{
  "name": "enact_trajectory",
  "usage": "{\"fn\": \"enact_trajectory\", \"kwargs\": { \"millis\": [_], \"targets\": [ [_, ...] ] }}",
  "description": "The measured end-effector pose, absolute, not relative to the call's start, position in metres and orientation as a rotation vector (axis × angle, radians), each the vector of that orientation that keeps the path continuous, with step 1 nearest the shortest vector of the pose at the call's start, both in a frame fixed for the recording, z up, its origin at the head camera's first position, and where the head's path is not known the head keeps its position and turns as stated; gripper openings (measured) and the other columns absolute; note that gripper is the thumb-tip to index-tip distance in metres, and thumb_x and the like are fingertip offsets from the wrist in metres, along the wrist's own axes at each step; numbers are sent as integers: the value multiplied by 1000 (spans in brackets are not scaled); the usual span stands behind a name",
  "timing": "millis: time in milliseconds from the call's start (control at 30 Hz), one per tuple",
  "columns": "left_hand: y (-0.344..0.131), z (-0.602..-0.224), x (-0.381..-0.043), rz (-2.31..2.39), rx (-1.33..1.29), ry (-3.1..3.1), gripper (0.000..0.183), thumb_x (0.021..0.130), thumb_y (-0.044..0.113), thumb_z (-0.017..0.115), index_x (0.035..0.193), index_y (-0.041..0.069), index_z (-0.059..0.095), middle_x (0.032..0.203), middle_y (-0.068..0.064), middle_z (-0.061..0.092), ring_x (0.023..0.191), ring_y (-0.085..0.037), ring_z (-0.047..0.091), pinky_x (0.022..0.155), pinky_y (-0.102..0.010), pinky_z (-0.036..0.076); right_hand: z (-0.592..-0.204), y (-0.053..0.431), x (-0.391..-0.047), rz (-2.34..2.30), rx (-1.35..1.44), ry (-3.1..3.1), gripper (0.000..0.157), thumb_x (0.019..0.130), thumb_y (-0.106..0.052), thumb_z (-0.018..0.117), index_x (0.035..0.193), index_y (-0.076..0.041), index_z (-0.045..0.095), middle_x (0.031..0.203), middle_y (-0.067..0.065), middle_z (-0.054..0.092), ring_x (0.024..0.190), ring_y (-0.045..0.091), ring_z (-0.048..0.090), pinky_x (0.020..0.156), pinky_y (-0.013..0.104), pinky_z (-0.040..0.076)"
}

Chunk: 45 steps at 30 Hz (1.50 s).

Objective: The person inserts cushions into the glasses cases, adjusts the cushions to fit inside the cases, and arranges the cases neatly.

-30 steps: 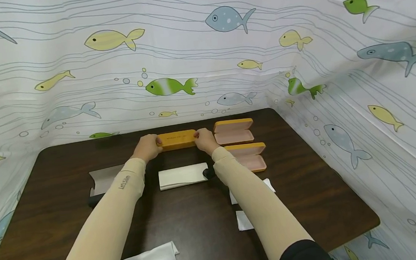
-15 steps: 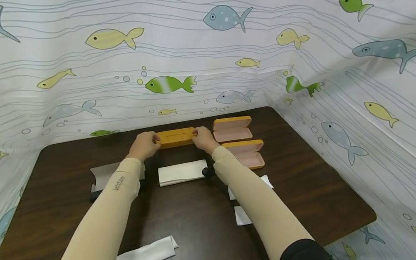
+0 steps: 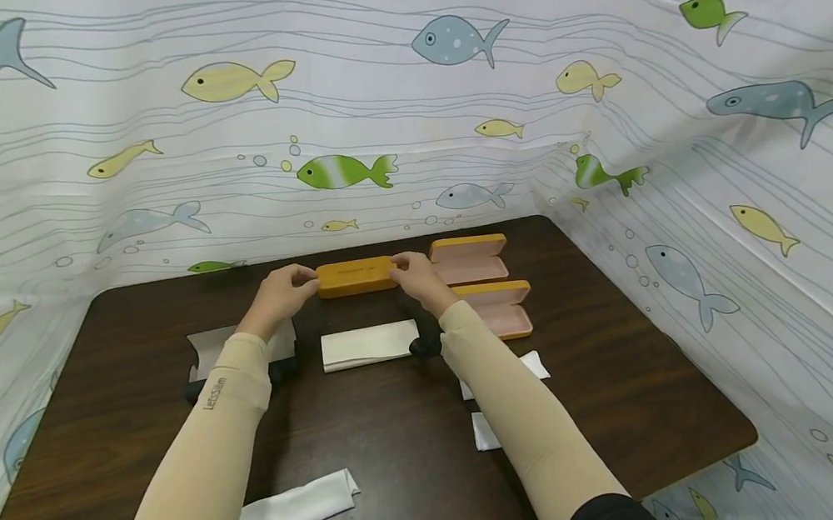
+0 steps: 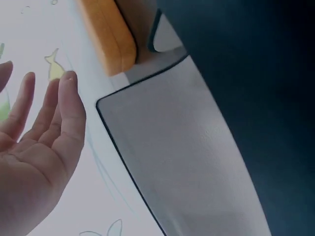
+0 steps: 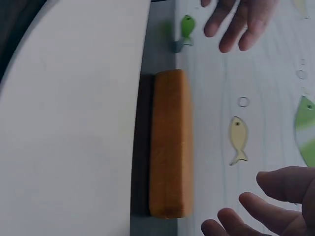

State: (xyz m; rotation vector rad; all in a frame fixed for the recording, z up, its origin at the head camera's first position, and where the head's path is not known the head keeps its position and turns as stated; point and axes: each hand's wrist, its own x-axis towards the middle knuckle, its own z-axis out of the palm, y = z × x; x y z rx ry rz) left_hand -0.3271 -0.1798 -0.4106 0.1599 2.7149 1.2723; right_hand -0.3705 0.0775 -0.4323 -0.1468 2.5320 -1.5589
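Observation:
A closed orange glasses case (image 3: 355,277) lies at the back middle of the table. My left hand (image 3: 275,299) is by its left end; in the left wrist view that hand (image 4: 44,142) has loosely straight fingers, apart from the case (image 4: 108,37). At the right end is my right hand (image 3: 422,281). The right wrist view shows that hand (image 5: 285,201) with fingers spread and nothing between them, clear of the case (image 5: 170,142). In front of the case lies a folded cream piece (image 3: 368,346). Two open orange cases (image 3: 470,270) with pink lining stand to the right.
An open grey case (image 3: 210,351) sits at the left, partly behind my left forearm. White folded cloth (image 3: 297,508) lies near the front, and smaller white cloths (image 3: 486,432) are partly under my right forearm. A fish-print curtain (image 3: 370,89) borders the table's back and right.
Both hands have let go of the glasses case; the left has drawn back to the left and the right has loosened its fingers. The case stays at the back.

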Motion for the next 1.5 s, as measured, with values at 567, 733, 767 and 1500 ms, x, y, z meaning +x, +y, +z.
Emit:
{"fn": "enact_trajectory", "kwargs": {
  "millis": [567, 733, 767, 1500],
  "targets": [
    [-198, -415, -271, 1247, 250, 2780, 46, 108, 32, 51, 142, 2, 51, 142, -24, 52, 129, -44, 49, 101, -61, 45, -431, 93, -332, -1514, -264, 2481, 50, 106, -23, 57, 152, -6, 44, 152, 11, 47, 142, 30, 41, 115, 47, 38],
    [-216, -421, -255, 1324, 240, 2743, 48, 108, 34, 49, 144, 1, 49, 146, -25, 48, 133, -47, 44, 102, -64, 42, -427, 88, -327, -1491, -338, 2479, 50, 107, -26, 56, 152, -7, 44, 152, 10, 48, 141, 29, 43, 113, 46, 40],
    [-219, -422, -253, 1328, 237, 2738, 49, 109, 34, 48, 145, 1, 48, 146, -25, 47, 133, -47, 44, 102, -64, 42, -426, 86, -326, -1481, -360, 2479, 51, 107, -27, 56, 152, -7, 44, 152, 10, 47, 141, 29, 43, 113, 46, 40],
    [-243, -399, -226, 880, 633, 2461, 21, 102, 17, 61, 114, 0, 63, 100, -7, 69, 87, -19, 61, 76, -37, 51, -422, 27, -273, -1141, -811, 2480, 29, 104, -20, 61, 128, -4, 61, 108, 2, 62, 96, 14, 56, 80, 26, 47]
  ]
}}
